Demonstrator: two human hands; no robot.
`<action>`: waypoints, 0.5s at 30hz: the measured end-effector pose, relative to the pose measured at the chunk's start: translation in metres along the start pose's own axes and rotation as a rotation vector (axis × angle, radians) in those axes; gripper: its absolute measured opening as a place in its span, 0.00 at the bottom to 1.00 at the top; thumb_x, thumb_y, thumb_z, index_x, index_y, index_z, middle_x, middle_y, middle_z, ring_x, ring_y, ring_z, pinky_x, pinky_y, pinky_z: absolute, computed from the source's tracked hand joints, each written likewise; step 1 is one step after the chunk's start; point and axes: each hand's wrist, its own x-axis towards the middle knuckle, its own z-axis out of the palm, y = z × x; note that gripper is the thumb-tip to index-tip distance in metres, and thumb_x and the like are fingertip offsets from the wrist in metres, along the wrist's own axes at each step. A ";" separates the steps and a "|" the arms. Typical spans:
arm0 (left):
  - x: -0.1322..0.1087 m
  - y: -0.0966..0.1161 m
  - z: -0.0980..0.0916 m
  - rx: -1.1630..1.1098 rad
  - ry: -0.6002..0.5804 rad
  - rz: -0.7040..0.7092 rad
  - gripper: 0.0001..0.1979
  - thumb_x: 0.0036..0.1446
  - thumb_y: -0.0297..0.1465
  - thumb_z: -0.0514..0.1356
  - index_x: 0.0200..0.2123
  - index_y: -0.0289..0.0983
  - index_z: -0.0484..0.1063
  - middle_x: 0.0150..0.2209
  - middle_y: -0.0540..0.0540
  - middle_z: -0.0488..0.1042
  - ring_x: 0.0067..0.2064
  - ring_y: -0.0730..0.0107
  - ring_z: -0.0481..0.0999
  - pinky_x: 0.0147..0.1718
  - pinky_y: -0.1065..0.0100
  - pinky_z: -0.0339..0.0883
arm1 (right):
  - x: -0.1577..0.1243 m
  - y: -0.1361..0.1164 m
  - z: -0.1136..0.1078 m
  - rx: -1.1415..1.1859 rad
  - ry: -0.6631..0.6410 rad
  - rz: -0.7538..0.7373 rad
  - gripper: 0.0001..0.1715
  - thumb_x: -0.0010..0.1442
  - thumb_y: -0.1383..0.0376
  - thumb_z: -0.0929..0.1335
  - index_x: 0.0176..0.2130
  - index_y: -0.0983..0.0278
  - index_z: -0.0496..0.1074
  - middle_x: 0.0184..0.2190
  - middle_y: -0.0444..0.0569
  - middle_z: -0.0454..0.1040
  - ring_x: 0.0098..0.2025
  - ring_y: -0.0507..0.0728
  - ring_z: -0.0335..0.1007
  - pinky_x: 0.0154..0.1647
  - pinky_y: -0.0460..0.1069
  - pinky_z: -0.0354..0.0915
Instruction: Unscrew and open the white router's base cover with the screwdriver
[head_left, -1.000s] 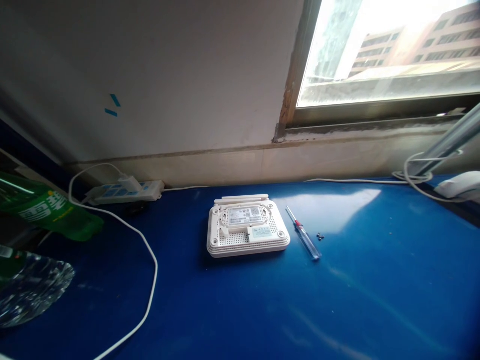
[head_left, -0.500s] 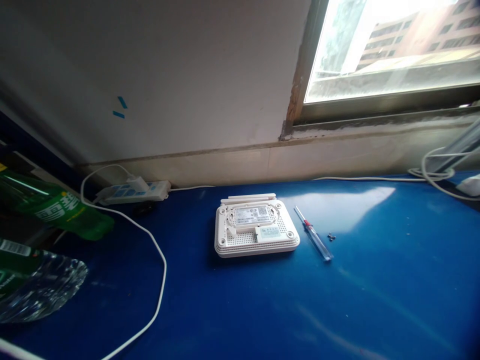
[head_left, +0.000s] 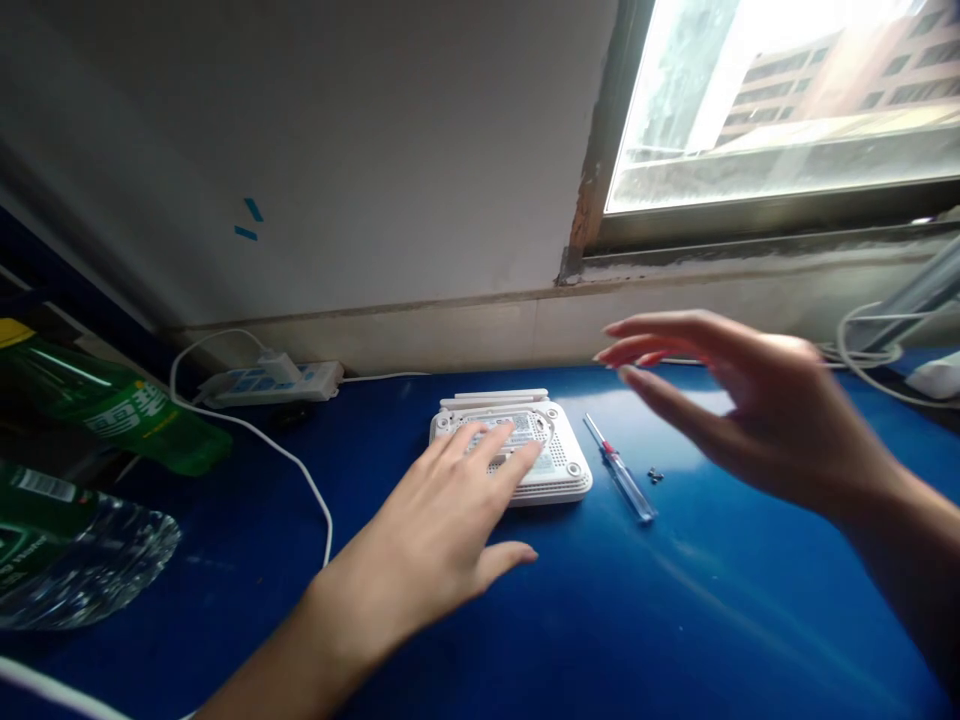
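Observation:
A white router [head_left: 564, 455] lies underside up on the blue tabletop, its antennas [head_left: 495, 399] folded along the far edge. My left hand [head_left: 450, 515] is spread over the router's left and middle part, hiding much of the label; whether the fingertips touch it I cannot tell. My right hand [head_left: 739, 405] is raised at the right, holding nothing, with thumb and fingers apart. Between the hands lies a screwdriver [head_left: 619, 468] with a clear handle and red collar, tip pointing away. Several small dark screws [head_left: 655, 475] sit in a cluster just right of it.
At the left lie a green bottle [head_left: 142, 425] and a clear bottle with a green label [head_left: 97, 565]. A power strip [head_left: 319, 381] with a plugged-in white cable [head_left: 300, 468] stands by the wall. More white cable [head_left: 851, 335] is coiled at the far right below the window [head_left: 772, 120].
Both my hands have come into view, the left over the router and the right above the table's right side. The view has shifted slightly; router, screwdriver and screws lie as before.

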 end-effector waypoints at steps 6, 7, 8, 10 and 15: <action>0.059 -0.021 0.003 0.071 -0.117 -0.023 0.50 0.49 0.48 0.77 0.71 0.43 0.62 0.67 0.37 0.67 0.66 0.39 0.67 0.64 0.44 0.64 | -0.011 0.043 0.060 -0.219 -0.181 0.008 0.17 0.71 0.64 0.65 0.52 0.62 0.81 0.41 0.54 0.84 0.37 0.61 0.80 0.40 0.56 0.73; 0.063 -0.021 0.002 0.071 -0.134 -0.028 0.51 0.48 0.48 0.77 0.71 0.43 0.62 0.65 0.37 0.67 0.63 0.40 0.68 0.62 0.44 0.66 | -0.017 0.047 0.063 -0.223 -0.197 0.023 0.17 0.71 0.64 0.65 0.52 0.62 0.81 0.40 0.54 0.83 0.37 0.61 0.79 0.39 0.56 0.73; 0.066 -0.022 0.001 0.068 -0.145 -0.032 0.52 0.46 0.48 0.78 0.71 0.44 0.62 0.63 0.37 0.67 0.62 0.40 0.68 0.61 0.44 0.67 | -0.023 0.050 0.064 -0.213 -0.192 0.037 0.17 0.71 0.64 0.65 0.52 0.62 0.80 0.38 0.53 0.82 0.36 0.60 0.78 0.38 0.55 0.72; 0.069 -0.023 0.000 0.054 -0.142 -0.026 0.55 0.44 0.48 0.78 0.72 0.47 0.61 0.63 0.37 0.66 0.62 0.39 0.67 0.61 0.44 0.67 | -0.031 0.052 0.062 -0.166 -0.216 0.067 0.16 0.70 0.65 0.65 0.52 0.62 0.79 0.39 0.52 0.82 0.36 0.60 0.77 0.38 0.55 0.72; 0.074 -0.037 0.004 -0.040 -0.131 -0.002 0.61 0.41 0.53 0.78 0.75 0.51 0.56 0.66 0.38 0.63 0.66 0.38 0.64 0.65 0.43 0.62 | -0.036 0.054 0.054 -0.135 -0.345 0.012 0.17 0.67 0.68 0.67 0.54 0.60 0.76 0.50 0.54 0.82 0.52 0.65 0.75 0.52 0.60 0.71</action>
